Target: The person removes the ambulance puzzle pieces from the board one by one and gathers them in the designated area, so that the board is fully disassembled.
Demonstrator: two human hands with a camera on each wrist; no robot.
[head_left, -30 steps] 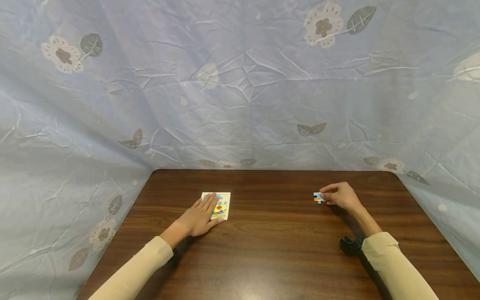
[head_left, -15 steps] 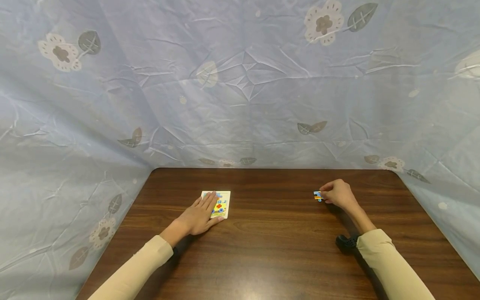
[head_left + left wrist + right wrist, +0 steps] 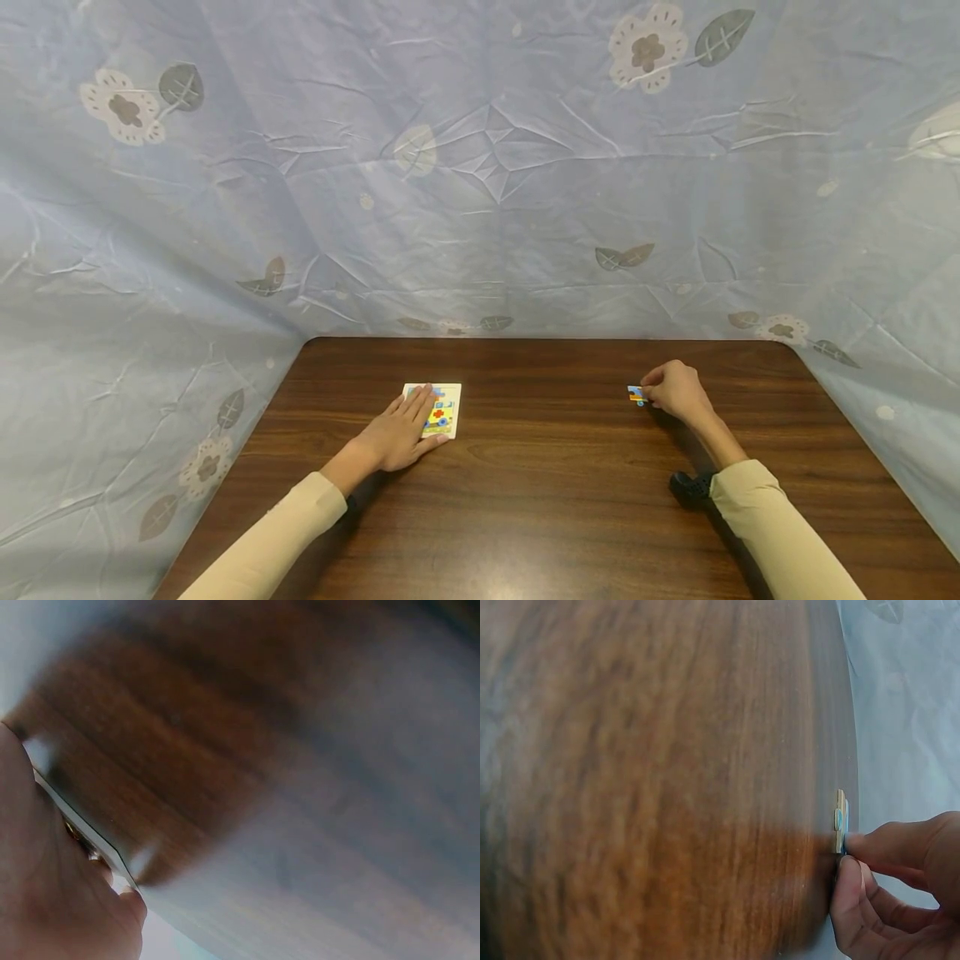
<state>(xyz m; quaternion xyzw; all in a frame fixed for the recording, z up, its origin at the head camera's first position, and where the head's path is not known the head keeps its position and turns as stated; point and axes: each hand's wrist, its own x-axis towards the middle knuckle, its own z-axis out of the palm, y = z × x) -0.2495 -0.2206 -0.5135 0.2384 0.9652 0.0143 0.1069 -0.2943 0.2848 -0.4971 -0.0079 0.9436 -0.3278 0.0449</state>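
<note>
My left hand [image 3: 397, 429] rests with straight fingers on a small puzzle board [image 3: 450, 397] with a white border, at the left of the table. Its picture shows a yellow vehicle with a red cross and blue wheels; the hand covers the left part. In the left wrist view, the board's thin edge [image 3: 97, 840] shows beside the hand. Over at the right, my right hand [image 3: 678, 392] pinches a blue and orange jigsaw puzzle piece [image 3: 637, 395] by its right side. Seen edge-on in the right wrist view, the puzzle piece [image 3: 839, 821] sits at the thumb and fingertips.
The brown wooden table [image 3: 510, 483] stretches between and in front of the hands. A pale blue floral cloth [image 3: 487, 225] hangs behind it and along both sides. A black band [image 3: 690, 487] sits at the right wrist.
My right hand and forearm have shifted slightly left, and its fingers cover a little more of the puzzle piece. The left hand stays on the board.
</note>
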